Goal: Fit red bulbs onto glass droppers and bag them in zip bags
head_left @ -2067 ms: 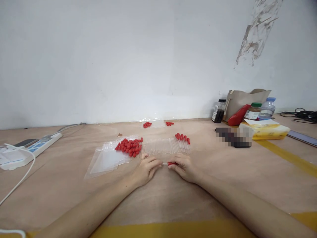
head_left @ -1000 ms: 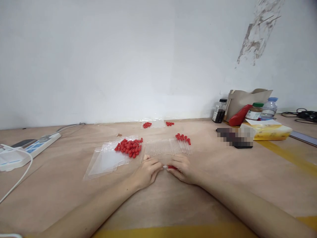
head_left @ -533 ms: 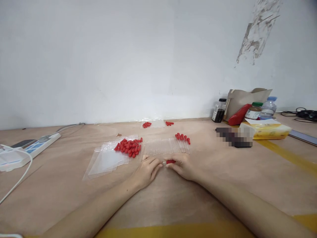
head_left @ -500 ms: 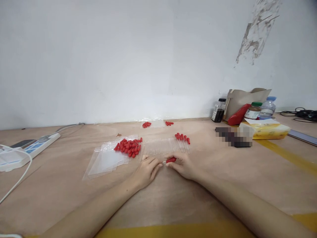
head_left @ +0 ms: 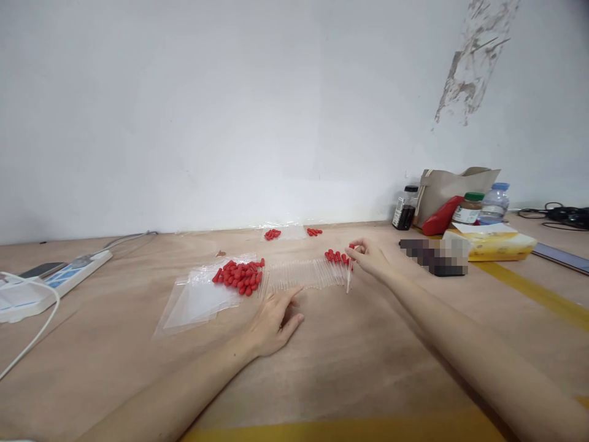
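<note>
My right hand (head_left: 370, 258) is closed on a glass dropper (head_left: 348, 279) by its red rubber bulb. The clear tube hangs down at the right end of a row of thin glass tubes (head_left: 299, 274). Beside it, several tubes in that row carry red bulbs (head_left: 338, 256). My left hand (head_left: 276, 322) rests on the table just in front of the row, thumb and index finger apart, holding nothing. To its upper left, a heap of loose red bulbs (head_left: 239, 276) lies on clear plastic bags (head_left: 193, 310).
Two small groups of red bulbs, a left one (head_left: 272, 234) and a right one (head_left: 315, 232), lie near the wall. A power strip (head_left: 69, 276) is on the left. A dark bottle (head_left: 405, 209), a bag (head_left: 453, 184) and a yellow tissue pack (head_left: 506, 244) stand on the right.
My right hand has moved right and away from me, carrying the dropper to the bulbed end of the row. My left hand has let go of the tube, and its fingers have spread.
</note>
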The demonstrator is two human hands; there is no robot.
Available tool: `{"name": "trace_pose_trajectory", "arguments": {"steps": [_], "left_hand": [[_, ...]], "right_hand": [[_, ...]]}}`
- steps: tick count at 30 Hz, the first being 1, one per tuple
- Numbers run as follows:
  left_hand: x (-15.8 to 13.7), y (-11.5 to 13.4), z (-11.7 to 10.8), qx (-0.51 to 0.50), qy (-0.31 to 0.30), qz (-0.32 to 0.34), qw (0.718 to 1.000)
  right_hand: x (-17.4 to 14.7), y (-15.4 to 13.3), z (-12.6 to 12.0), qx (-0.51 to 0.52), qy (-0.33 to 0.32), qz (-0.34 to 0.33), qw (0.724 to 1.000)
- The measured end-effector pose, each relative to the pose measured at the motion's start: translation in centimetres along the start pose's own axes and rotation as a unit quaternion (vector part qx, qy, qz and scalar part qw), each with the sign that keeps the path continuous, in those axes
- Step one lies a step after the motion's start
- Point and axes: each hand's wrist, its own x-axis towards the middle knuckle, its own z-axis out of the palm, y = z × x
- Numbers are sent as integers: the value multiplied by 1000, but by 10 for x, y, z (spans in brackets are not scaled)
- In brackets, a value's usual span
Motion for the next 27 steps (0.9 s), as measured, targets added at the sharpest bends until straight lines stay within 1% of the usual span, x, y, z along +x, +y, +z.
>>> {"name": "trace_pose_trajectory", "arguments": {"steps": [2,4,8,11,14,17,19,21,23,27], "left_hand": [[0,1,-1,0,-5,2,1000],[0,1,-2,0,-10,2,1000],[1,1,-2,-2,-12,4,1000],[1,1,-2,-5,-17,6,1000],[1,2,-2,-4,-19,5,1000],[2,3,-3,4,-23,9,1000],[2,2,-2,18,-25,12,999],[3,1,-1,42,-12,6,999],[3,1,1,72,15,-9,997],[3,3,3,127,54,-38,990]], "right_hand": [[16,5,3,-99,-7,3,995],[28,7,11,-151,-9,5,988],[41,8,29,-182,-17,18,983],[44,11,36,-201,-22,27,979],[46,17,32,-219,-13,39,975],[45,24,18,-242,10,65,968],[41,28,8,-252,12,87,964],[36,32,0,-252,0,105,962],[30,34,-4,-244,-13,116,963],[24,35,0,-219,-16,132,967]]}}
